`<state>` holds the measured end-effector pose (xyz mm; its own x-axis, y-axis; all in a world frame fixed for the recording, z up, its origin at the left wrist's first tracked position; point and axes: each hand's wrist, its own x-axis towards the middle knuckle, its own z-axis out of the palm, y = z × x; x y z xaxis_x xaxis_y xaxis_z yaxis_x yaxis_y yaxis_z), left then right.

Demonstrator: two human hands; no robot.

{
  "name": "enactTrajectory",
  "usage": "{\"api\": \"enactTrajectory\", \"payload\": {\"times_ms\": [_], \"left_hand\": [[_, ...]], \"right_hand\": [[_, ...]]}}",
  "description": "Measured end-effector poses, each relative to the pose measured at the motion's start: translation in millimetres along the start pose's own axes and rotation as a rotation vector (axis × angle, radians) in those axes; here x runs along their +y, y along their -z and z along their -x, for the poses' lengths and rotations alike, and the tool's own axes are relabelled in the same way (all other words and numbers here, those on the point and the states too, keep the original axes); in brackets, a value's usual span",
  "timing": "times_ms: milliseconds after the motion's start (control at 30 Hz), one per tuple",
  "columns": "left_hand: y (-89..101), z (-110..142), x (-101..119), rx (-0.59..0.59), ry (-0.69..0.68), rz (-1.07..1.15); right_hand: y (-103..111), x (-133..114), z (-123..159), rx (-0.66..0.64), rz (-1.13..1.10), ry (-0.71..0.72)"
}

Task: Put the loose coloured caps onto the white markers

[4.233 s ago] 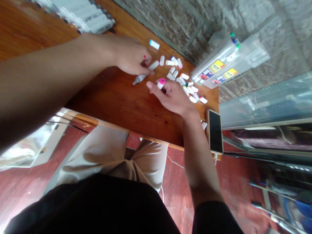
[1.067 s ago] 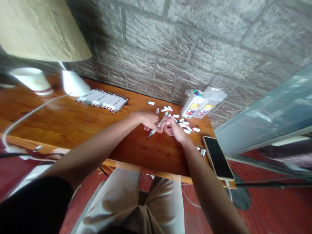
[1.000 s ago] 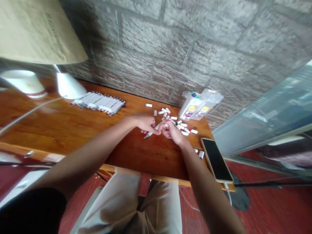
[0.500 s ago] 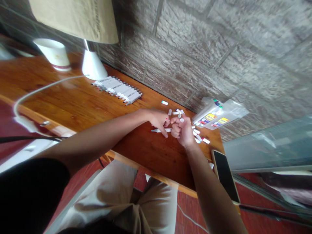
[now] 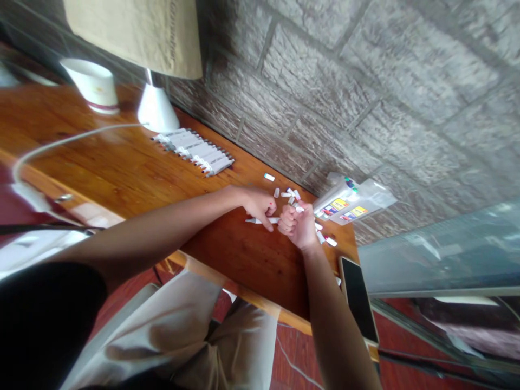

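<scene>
A light grey marker (image 5: 252, 220) lies sideways under my left hand (image 5: 259, 207), whose fingers are closed on it. The marker's right end runs up to the curled fingers of my right hand (image 5: 303, 228); whether they touch it is hard to tell. My right hand is closed, with a small white marker cap (image 5: 299, 208) at its thumb and forefinger. Loose caps lie just beyond the hands, among them a white cap (image 5: 277, 192) and a blue-ended cap (image 5: 268, 177). To the right of my right hand lies a red-ended cap (image 5: 331, 241).
A row of grey markers (image 5: 195, 151) lies by the white lamp base (image 5: 157, 111). Left of it stands a paper cup (image 5: 95, 86). A clear plastic case (image 5: 345, 203) stands against the stone wall (image 5: 317, 81). A phone (image 5: 359, 298) lies on the table's right edge.
The view has shifted slightly, so the table things sit further left. My right hand's thumb and forefinger have closed in around the cap. The left hand stays on the marker.
</scene>
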<state>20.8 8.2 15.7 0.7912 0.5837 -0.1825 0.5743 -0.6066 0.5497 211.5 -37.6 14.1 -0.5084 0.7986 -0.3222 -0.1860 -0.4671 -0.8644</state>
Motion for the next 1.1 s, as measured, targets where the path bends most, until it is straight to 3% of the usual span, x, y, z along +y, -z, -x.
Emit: {"api": "enactTrajectory", "payload": {"times_ms": [200,1100], "left_hand": [[-4.3,-2.8,-1.7,0.036,-0.051,-0.026],[-5.8,-5.9,-2.8,0.053,-0.031,-0.052]], "right_hand": [[-6.9,10.9,-0.5,0.046,0.116,0.095],[-5.6,8.4,-2.6,0.083,0.197,0.098]]}}
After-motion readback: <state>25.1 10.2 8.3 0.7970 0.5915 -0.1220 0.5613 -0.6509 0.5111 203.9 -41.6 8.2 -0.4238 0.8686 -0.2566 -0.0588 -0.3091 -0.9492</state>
